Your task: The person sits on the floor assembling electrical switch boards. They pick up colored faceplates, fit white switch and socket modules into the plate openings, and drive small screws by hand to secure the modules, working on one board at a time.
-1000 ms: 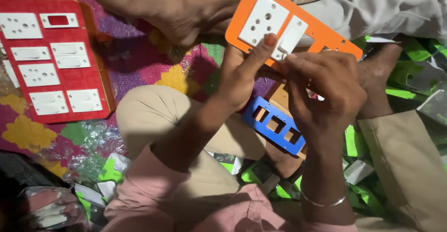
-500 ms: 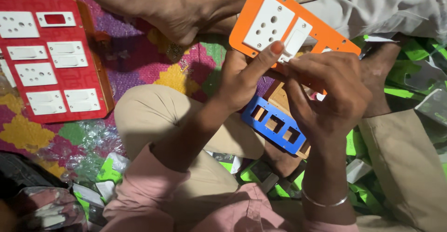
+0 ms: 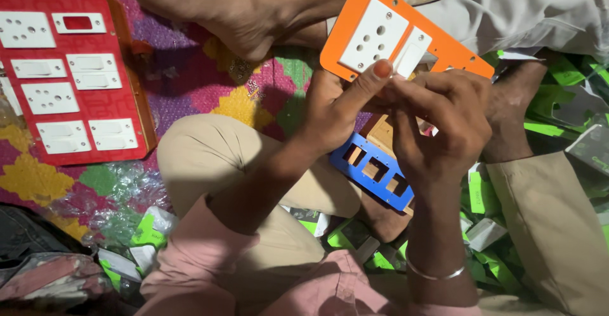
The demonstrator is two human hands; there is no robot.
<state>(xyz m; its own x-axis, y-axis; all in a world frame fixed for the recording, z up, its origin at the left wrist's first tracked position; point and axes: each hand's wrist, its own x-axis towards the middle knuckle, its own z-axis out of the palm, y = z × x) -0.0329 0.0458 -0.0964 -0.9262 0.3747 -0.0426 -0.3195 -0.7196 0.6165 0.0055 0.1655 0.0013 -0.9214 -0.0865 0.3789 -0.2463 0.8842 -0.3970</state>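
Observation:
An orange switchboard plate (image 3: pixel 361 11) carrying a white socket module (image 3: pixel 374 40) and a white switch (image 3: pixel 413 54) is held up between both hands. My left hand (image 3: pixel 339 110) grips its lower edge, thumb pressed against the socket module. My right hand (image 3: pixel 441 122) is curled around the plate's right part, fingers closed near the switch; what lies under those fingers is hidden. Below the hands, a blue plate with rectangular cut-outs (image 3: pixel 374 170) rests on my lap over a wooden box.
A red board with several white sockets and switches (image 3: pixel 70 78) lies at the left on a colourful patterned mat (image 3: pixel 190 75). Another person's bare foot (image 3: pixel 235 5) and grey-trousered leg (image 3: pixel 539 11) are at the top. Green and white packets (image 3: pixel 482 195) litter the floor.
The orange plate has shifted slightly up and left in my hands, and my left thumb has slid along the socket module. Both hands keep their hold.

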